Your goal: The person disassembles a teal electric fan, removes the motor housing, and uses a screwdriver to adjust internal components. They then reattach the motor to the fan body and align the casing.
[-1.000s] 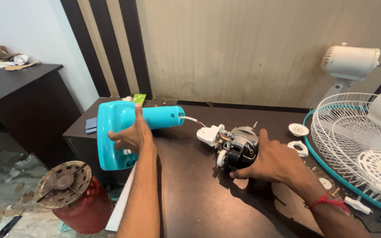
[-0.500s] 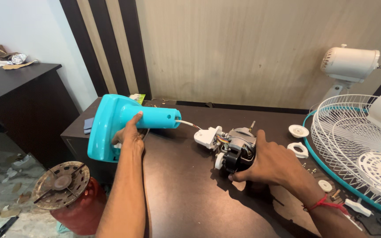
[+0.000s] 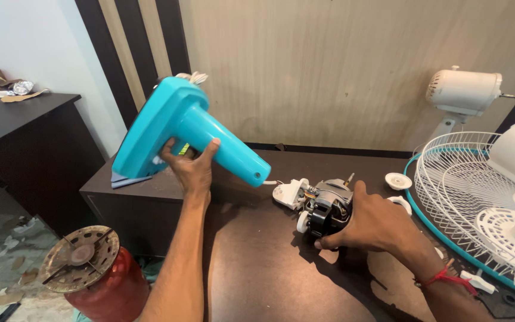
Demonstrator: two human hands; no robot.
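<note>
Your left hand is wrapped around the neck of the turquoise fan housing, fingers closed on it, and holds it tilted up off the bench, its wide end toward the wall and its narrow open end pointing down at the motor. Your right hand lies closed over the fan motor, pressing it to the bench, with the white plastic bracket just beside it. A thin white wire runs from the mouth of the housing to the motor, so keep the lift gentle and the housing near the motor; a wide pull would likely strain that lead. Hold the motor flat, since it looks free to roll. As for containers, the housing is the only hollow shell in hand: the wire comes out of its narrow mouth, white cable shows at its top, and what else sits inside you cannot tell. A white cap rests on the bench near the wire fan guard on your right, and a red cylinder stands on the floor.
</note>
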